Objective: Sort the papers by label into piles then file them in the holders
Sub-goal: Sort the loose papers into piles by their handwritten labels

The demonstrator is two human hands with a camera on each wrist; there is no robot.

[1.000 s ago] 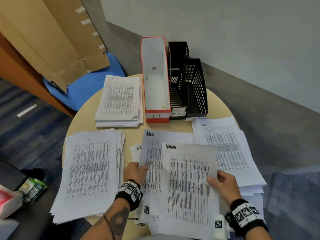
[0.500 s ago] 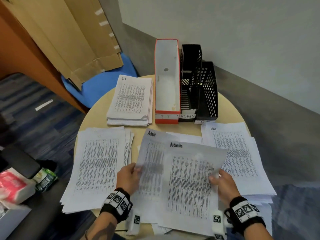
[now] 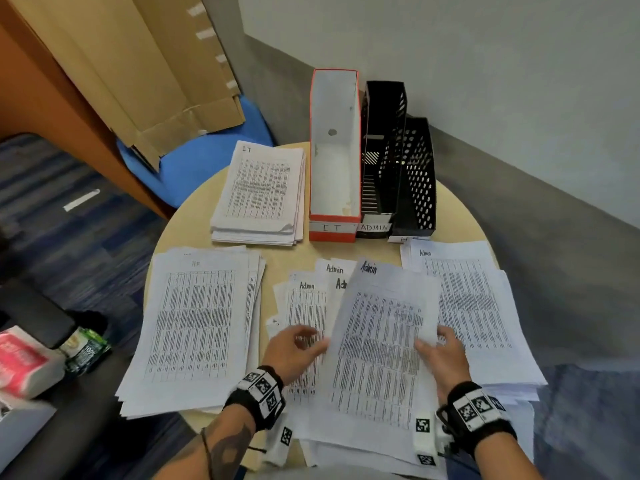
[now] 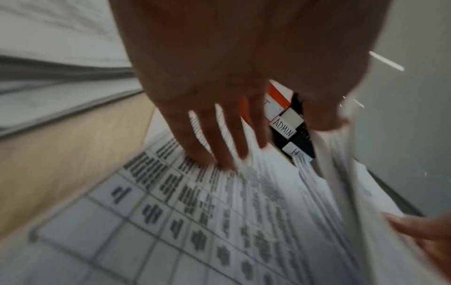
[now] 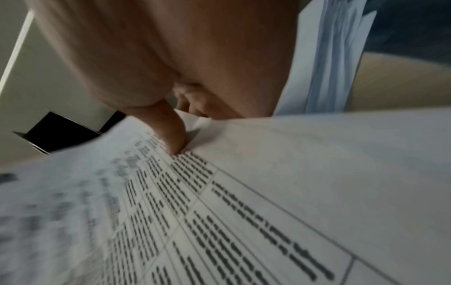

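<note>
On the round table (image 3: pixel 180 220) lie an IT pile (image 3: pixel 258 195), an HR pile (image 3: pixel 197 323) and an Admin pile (image 3: pixel 474 299). Loose Admin sheets (image 3: pixel 308 306) are fanned in the middle. My right hand (image 3: pixel 436 344) pinches the right edge of the top Admin sheet (image 3: pixel 381 348), thumb (image 5: pixel 171 133) on top, and the sheet (image 5: pixel 268 192) is lifted and bowed. My left hand (image 3: pixel 301 344) hovers with straight spread fingers (image 4: pixel 229 146) touching the sheet below (image 4: pixel 195 212). At the back stand the orange IT holder (image 3: pixel 334 150), black ADMIN holder (image 3: pixel 381 150) and black HR holder (image 3: pixel 415 174).
A blue chair (image 3: pixel 194 161) with leaning cardboard (image 3: pixel 149 64) stands behind the table's left side. A grey wall (image 3: pixel 485 64) runs close behind the holders. To the left sit a red-and-white pack (image 3: pixel 20 362) and a green packet (image 3: pixel 85 348).
My left hand has let go of the top Admin sheet's left edge and spread over the sheets beneath. The right hand has carried that sheet a little rightward, uncovering more Admin sheets.
</note>
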